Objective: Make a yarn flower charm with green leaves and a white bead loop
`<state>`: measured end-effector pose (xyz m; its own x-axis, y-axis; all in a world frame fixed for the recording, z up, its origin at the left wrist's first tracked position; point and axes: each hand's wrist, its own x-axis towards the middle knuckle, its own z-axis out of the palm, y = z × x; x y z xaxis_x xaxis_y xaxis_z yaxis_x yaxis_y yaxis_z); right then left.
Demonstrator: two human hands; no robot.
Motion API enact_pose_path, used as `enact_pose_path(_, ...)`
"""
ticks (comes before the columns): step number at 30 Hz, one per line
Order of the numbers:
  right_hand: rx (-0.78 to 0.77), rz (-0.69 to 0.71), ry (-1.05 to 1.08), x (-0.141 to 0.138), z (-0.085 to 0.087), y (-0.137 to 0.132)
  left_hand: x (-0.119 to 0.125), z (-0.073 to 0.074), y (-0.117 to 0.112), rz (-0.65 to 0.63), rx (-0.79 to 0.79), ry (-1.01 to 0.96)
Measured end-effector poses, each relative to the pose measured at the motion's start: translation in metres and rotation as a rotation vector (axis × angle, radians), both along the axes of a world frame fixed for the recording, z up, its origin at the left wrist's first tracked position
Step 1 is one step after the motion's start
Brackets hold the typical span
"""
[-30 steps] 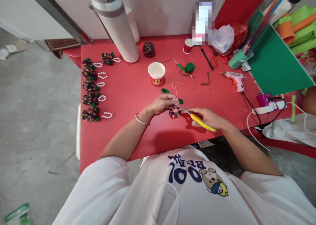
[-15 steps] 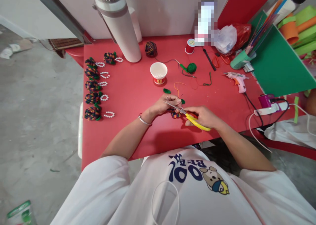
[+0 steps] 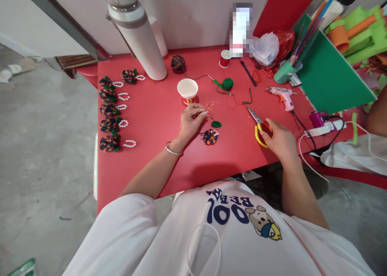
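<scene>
Thumb and fingertips of my left hand (image 3: 193, 120) are pinched on a thin thread (image 3: 211, 115), just in front of the white paper cup (image 3: 187, 88). An orange strand (image 3: 215, 103) lies by those fingertips. My right hand (image 3: 279, 139) is at the scissors (image 3: 258, 126), its fingers around the red and yellow handles. The blades lie low over the table, pointing away and to the left. Between the hands rests a multicoloured yarn flower (image 3: 211, 137) with a few white beads at its edge. A small green yarn leaf (image 3: 216, 124) lies just behind it.
Several finished yarn flowers with bead loops (image 3: 109, 142) line the left side. Behind stand a tall flask (image 3: 145, 46), a dark yarn ball (image 3: 178, 63), a green yarn ball (image 3: 227, 84) and a thread spool (image 3: 225, 59). A pink glue gun (image 3: 282, 96) and a power strip (image 3: 325, 128) sit right.
My right hand has moved right with the scissors, away from the flower. My left hand has let the flower down on the table and moved slightly left and away from me, pinching thread.
</scene>
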<state>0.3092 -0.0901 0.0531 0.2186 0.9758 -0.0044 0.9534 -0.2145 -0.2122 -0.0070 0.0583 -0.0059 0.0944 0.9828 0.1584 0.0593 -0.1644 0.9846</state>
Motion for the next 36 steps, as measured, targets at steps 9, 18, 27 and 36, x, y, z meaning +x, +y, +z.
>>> enact_pose_path(9, 0.024, 0.182, 0.249, -0.086, 0.027, 0.086, 0.000, -0.009, 0.001, -0.033, -0.027, 0.159)
enact_pose_path(18, -0.192, 0.181, -0.042, -0.154, 0.010, 0.194, 0.004, -0.013, 0.000, -0.016, -0.007, 0.130)
enact_pose_path(27, -0.239, 0.242, 0.290, -0.130, 0.020, 0.207, 0.005, -0.013, 0.000, -0.021, -0.027, 0.148)
enact_pose_path(36, 0.195, 0.298, 0.993, -0.164, 0.071, 0.232, 0.006, -0.005, 0.000, -0.042, -0.081, 0.152)
